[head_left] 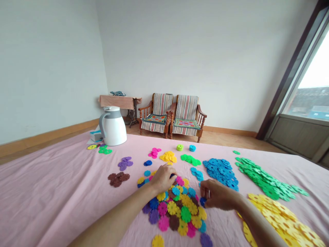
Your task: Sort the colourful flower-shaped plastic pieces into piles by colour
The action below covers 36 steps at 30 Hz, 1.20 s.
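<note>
A mixed heap of notched plastic snowflake discs (171, 207) in many colours lies in front of me on the pink cloth (84, 192). Over the heap's far edge, my left hand (163, 178) has its fingers curled down, with a dark blue snowflake disc (172, 175) showing at the thumb. My right hand (218, 195) is at the heap's right side, its fingertips pinched on another dark blue snowflake disc (203, 201). Its fingers partly hide that disc. Beyond my left hand lies a small group of dark blue discs (147, 163).
Sorted piles surround the heap: blue (221, 171), green (264, 178), yellow (282, 219), brown (118, 179) and purple (125, 163). A white thermos jug (114, 128) stands at the back left. Two wooden armchairs (186, 116) are beyond the table.
</note>
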{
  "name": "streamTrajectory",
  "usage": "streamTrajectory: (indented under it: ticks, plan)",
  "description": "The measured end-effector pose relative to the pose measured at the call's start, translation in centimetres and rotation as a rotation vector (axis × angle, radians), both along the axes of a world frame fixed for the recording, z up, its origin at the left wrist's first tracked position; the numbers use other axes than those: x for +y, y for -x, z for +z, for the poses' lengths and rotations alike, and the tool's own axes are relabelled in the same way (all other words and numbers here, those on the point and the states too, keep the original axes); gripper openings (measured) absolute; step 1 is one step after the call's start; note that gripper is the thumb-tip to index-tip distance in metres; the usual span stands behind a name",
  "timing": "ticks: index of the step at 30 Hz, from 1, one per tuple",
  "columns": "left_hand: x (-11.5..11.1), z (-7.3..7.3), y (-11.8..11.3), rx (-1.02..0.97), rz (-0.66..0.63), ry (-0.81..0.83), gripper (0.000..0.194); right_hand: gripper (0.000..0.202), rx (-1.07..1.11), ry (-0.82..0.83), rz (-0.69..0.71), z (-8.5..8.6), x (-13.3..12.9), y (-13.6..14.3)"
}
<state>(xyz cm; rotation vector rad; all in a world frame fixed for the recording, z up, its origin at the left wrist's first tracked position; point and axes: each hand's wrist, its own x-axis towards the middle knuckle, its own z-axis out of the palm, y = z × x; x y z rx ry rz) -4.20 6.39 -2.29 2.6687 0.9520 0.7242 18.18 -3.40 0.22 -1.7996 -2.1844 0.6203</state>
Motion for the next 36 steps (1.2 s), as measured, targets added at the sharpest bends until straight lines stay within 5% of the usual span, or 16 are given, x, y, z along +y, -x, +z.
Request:
streamTrajectory:
  ticks: [8, 15, 19, 26, 31, 36]
  plan:
    - [-1.1, 1.0, -0.6, -0.2, 0.016, 0.008, 0.014, 0.009, 0.277, 0.072, 0.07, 0.4, 0.2, -0.1]
    - [-2.7, 1.7, -1.6, -0.4, -0.139, 0.385, 0.017, 0.013, 0.74, -0.098, -0.058, -0.3, 1.4, 3.7]
    - [-1.9, 1.9, -1.4, -0.411, -0.132, 0.466, 0.019, 0.012, 0.791, -0.14, -0.093, -0.8, 1.4, 5.2]
    - [3.3, 3.3, 5.1, -0.502, 0.204, 0.262, 0.022, 0.014, 0.499, -0.317, -0.282, -3.3, 2.2, 4.9]
    - [6.5, 1.6, 10.9, -0.365, 0.478, 0.235, 0.02, 0.014, 0.416, -0.375, -0.288, -4.3, 2.5, 5.0]
    - [7.2, 0.3, 12.1, -0.29, 0.51, 0.247, 0.014, 0.014, 0.423, -0.372, -0.289, -4.4, 2.4, 5.1]
